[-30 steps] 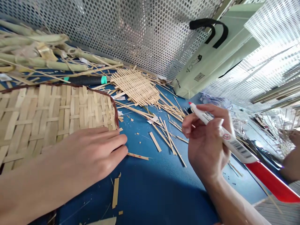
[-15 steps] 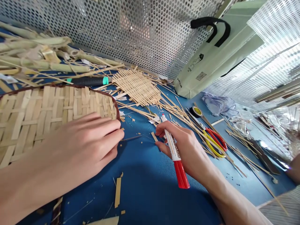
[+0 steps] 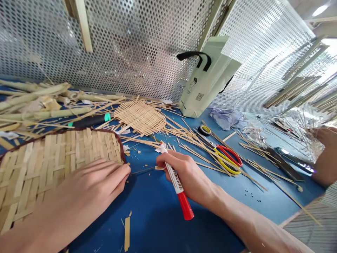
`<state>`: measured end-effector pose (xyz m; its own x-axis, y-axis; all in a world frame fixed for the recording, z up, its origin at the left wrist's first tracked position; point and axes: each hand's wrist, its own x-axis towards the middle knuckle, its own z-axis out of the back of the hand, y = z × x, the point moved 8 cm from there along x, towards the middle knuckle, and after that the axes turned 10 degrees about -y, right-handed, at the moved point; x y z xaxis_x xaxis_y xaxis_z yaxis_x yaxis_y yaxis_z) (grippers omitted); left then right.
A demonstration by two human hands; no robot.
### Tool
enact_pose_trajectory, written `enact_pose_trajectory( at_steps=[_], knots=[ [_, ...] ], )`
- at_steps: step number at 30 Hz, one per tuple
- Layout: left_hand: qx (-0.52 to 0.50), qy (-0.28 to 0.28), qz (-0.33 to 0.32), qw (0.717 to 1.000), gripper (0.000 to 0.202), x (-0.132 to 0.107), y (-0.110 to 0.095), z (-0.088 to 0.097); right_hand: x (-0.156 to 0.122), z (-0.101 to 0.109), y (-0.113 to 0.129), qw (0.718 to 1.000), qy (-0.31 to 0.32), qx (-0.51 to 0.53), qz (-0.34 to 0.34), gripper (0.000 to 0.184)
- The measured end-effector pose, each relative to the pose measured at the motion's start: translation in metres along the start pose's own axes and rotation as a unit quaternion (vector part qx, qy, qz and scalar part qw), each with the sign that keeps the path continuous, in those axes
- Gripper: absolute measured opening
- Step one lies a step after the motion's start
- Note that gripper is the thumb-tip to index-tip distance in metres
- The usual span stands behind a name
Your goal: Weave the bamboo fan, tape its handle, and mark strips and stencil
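My left hand (image 3: 92, 189) lies flat, fingers together, on the right edge of a woven bamboo tray with a dark rim (image 3: 39, 161). Its fingertips touch the end of a thin bamboo strip (image 3: 143, 171) on the blue table (image 3: 158, 225). My right hand (image 3: 188, 175) is closed round a red-and-white whiteboard marker (image 3: 177, 184), tip pointing away from me, and its fingertips pinch the strip's other end.
A small woven bamboo mat (image 3: 140, 117) and loose strips lie behind. Red-and-yellow scissors (image 3: 228, 160), a tape roll (image 3: 206, 130), a black tool with a green end (image 3: 89, 120), bamboo stalks (image 3: 34, 102) and a pale bag (image 3: 207, 79) against the perforated wall. Another person's arm (image 3: 325, 156) is at the right.
My right hand came down from mid-air to the table with the marker and settled on the thin strip. The view has tilted up. My left hand stayed on the tray's edge.
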<state>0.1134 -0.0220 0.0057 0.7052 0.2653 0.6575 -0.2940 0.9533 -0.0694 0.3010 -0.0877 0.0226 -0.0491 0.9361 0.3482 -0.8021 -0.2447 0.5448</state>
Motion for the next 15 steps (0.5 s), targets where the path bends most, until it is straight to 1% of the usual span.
enact_pose_trajectory(
  at_steps=[2,3,6,9,11,12,15],
  knots=[
    [0.007,0.021,-0.026,0.999,0.044,0.009,-0.008,0.002,0.000,-0.001,-0.005,1.000,-0.014,0.004,-0.015,0.035],
    [0.011,0.032,-0.032,0.999,0.044,0.014,-0.011,0.003,0.000,-0.001,-0.007,1.000,-0.015,0.006,-0.020,0.036],
    [0.020,0.065,-0.020,0.998,0.032,0.021,-0.017,0.002,0.000,-0.002,-0.012,0.999,-0.024,0.007,-0.025,0.037],
    [-0.027,0.088,0.013,0.996,0.020,0.023,-0.020,0.001,0.000,0.001,-0.016,0.999,-0.044,-0.007,-0.023,0.032],
    [-0.080,0.100,0.036,0.991,0.015,0.024,-0.017,0.002,0.001,0.003,-0.019,0.998,-0.064,-0.020,-0.021,0.028],
    [-0.072,0.096,0.044,0.992,0.011,0.026,-0.012,0.005,0.002,0.004,-0.019,0.997,-0.073,-0.023,-0.013,0.027],
    [-0.024,0.073,0.087,0.993,0.021,0.033,0.005,0.024,0.007,0.007,-0.014,0.994,-0.108,-0.025,0.017,0.019]
  ],
)
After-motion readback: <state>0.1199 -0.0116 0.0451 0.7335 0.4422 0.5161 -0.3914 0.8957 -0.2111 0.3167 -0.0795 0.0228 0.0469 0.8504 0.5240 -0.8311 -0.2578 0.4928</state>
